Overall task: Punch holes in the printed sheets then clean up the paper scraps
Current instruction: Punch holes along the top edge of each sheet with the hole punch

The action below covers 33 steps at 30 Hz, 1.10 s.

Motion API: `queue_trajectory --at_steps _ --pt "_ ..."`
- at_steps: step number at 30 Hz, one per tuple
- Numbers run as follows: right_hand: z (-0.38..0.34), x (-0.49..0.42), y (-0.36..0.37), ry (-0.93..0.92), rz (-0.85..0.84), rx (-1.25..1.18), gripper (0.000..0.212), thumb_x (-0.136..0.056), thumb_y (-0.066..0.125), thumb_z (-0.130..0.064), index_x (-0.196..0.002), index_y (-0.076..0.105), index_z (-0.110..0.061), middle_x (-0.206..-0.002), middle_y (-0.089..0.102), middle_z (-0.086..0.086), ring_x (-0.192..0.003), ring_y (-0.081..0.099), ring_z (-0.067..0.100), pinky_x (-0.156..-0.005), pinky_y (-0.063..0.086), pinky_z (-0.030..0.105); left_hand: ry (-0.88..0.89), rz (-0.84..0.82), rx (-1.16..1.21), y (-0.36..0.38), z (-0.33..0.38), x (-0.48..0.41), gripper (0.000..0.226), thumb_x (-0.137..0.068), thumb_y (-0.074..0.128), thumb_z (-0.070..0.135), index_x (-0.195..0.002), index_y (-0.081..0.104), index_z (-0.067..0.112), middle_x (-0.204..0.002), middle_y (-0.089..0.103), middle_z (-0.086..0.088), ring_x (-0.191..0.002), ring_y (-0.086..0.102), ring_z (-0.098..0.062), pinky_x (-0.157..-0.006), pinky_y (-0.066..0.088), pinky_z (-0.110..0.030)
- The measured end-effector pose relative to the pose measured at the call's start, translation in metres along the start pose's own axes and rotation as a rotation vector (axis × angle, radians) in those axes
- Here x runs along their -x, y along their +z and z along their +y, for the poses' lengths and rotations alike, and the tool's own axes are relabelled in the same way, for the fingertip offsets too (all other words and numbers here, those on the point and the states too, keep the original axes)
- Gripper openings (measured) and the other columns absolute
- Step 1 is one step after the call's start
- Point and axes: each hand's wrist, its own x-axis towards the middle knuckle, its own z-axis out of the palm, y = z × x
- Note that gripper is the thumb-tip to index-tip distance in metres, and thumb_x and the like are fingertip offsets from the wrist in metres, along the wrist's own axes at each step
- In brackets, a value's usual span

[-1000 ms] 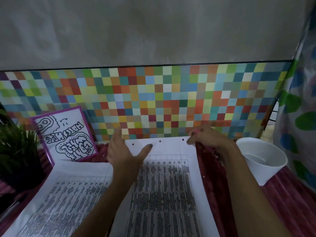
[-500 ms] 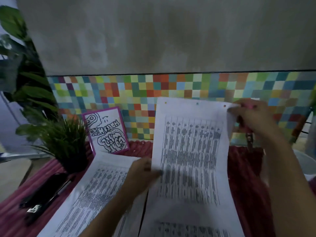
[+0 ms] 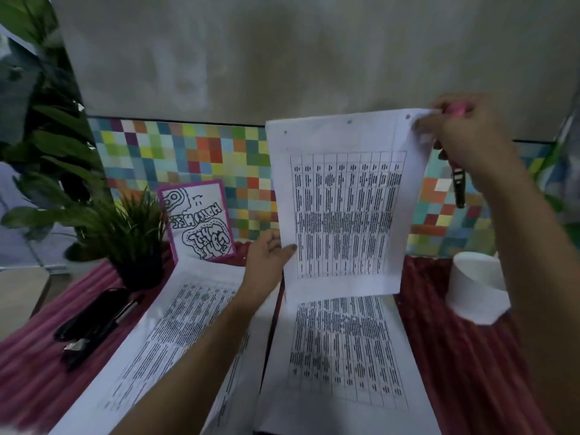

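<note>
A printed sheet (image 3: 342,208) with a table of text hangs upright above the table, three punched holes along its top edge. My right hand (image 3: 464,142) pinches its top right corner and also grips a pink-handled hole punch (image 3: 457,183) that hangs below the fingers. My left hand (image 3: 270,259) holds the sheet's lower left edge between thumb and fingers. Under it lies another printed sheet (image 3: 342,359) flat on the red cloth. A second pile of printed sheets (image 3: 175,340) lies to the left, partly covered by my left forearm.
A white paper cup (image 3: 474,287) stands at the right. A purple-framed doodle card (image 3: 201,221) leans on the coloured mosaic wall. A small potted plant (image 3: 135,240) and black pens or tools (image 3: 91,324) sit at the left on the red cloth (image 3: 464,372).
The top sheet was lifted off the pile and is now held upright in both hands, higher than before. The view shifted left, bringing the plant and black tools into sight.
</note>
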Motion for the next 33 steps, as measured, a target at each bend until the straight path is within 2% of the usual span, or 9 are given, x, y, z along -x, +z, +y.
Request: queue_trajectory --at_steps 3,9,11,13,16,23,27,30,33 --pt "-0.012 0.000 0.000 -0.023 0.045 -0.014 0.012 -0.070 0.061 -0.014 -0.060 0.058 -0.019 -0.054 0.043 0.002 -0.041 0.034 0.004 -0.039 0.027 0.017 0.014 0.018 0.039 0.000 0.010 0.001 0.011 -0.087 0.061 -0.005 -0.095 0.060 0.002 -0.081 0.072 0.003 -0.079 0.068 -0.013 -0.077 0.055 -0.032" --pt "-0.038 -0.002 0.008 0.004 0.123 -0.026 0.011 -0.066 0.061 -0.014 -0.058 0.063 -0.021 -0.058 0.050 0.002 -0.048 0.042 0.012 -0.041 0.031 0.021 0.024 0.084 -0.034 -0.048 0.054 0.006 0.010 -0.088 0.065 0.008 -0.094 0.062 0.015 -0.097 0.073 -0.007 -0.080 0.070 -0.021 -0.067 0.057 -0.034" --pt "-0.046 -0.008 0.016 0.008 0.118 -0.026 0.009 -0.065 0.061 -0.017 -0.068 0.069 -0.015 -0.067 0.052 0.007 -0.054 0.045 0.016 -0.044 0.035 0.025 0.018 0.127 -0.044 -0.086 0.077 0.011 0.014 -0.086 0.067 0.006 -0.098 0.062 0.011 -0.099 0.073 -0.010 -0.081 0.071 -0.023 -0.072 0.057 -0.036" --pt "-0.047 -0.016 0.034 0.008 0.097 -0.023 0.028 -0.067 0.062 -0.020 -0.084 0.067 0.003 -0.069 0.047 0.011 -0.058 0.044 0.021 -0.047 0.035 0.028 0.002 0.140 -0.022 -0.128 0.092 0.022 0.022 -0.081 0.070 0.000 -0.100 0.062 0.008 -0.095 0.074 -0.011 -0.085 0.071 -0.030 -0.077 0.056 -0.042" --pt "-0.041 -0.015 0.078 0.087 -0.072 0.030 0.030 -0.074 0.065 -0.018 -0.087 0.064 0.009 -0.066 0.046 0.011 -0.058 0.045 0.022 -0.042 0.033 0.025 -0.036 0.215 -0.040 -0.174 0.101 0.049 0.026 -0.077 0.068 -0.011 -0.090 0.062 0.011 -0.079 0.074 -0.008 -0.077 0.072 -0.026 -0.067 0.057 -0.033" --pt "0.021 0.055 0.203 0.399 -0.749 0.184 0.008 -0.087 0.063 -0.016 -0.080 0.059 -0.018 -0.078 0.061 0.005 -0.057 0.053 0.014 -0.049 0.049 0.022 -0.424 0.244 -0.207 -0.198 0.063 0.128 0.024 -0.080 0.069 -0.005 -0.101 0.063 0.004 -0.087 0.071 -0.015 -0.067 0.070 -0.023 -0.053 0.051 -0.028" --pt "0.051 0.092 0.235 0.367 -0.852 0.289 0.027 -0.088 0.063 -0.018 -0.067 0.048 -0.023 -0.064 0.048 -0.001 -0.052 0.044 0.013 -0.047 0.037 0.022 -0.555 0.271 -0.262 -0.196 0.032 0.145 0.046 -0.062 0.080 0.002 -0.104 0.062 0.000 -0.086 0.064 -0.020 -0.062 0.059 -0.023 -0.053 0.048 -0.026" --pt "0.069 0.105 0.253 0.296 -0.942 0.365 0.046 -0.085 0.062 -0.011 -0.055 0.027 -0.018 -0.053 0.027 0.001 -0.048 0.025 0.014 -0.046 0.026 0.025 -0.526 0.350 -0.233 -0.187 0.017 0.151 0.035 -0.074 0.069 -0.015 -0.105 0.058 -0.006 -0.081 0.050 -0.015 -0.058 0.049 -0.017 -0.039 0.042 -0.016" --pt "0.089 0.109 0.268 0.343 -0.855 0.355 0.040 -0.066 0.062 -0.009 -0.053 0.026 -0.020 -0.050 0.026 0.000 -0.053 0.029 0.017 -0.053 0.025 0.033 -0.478 0.382 -0.244 -0.184 0.014 0.149 0.030 -0.079 0.063 -0.016 -0.106 0.059 -0.004 -0.097 0.055 -0.019 -0.063 0.053 -0.015 -0.036 0.041 -0.011"
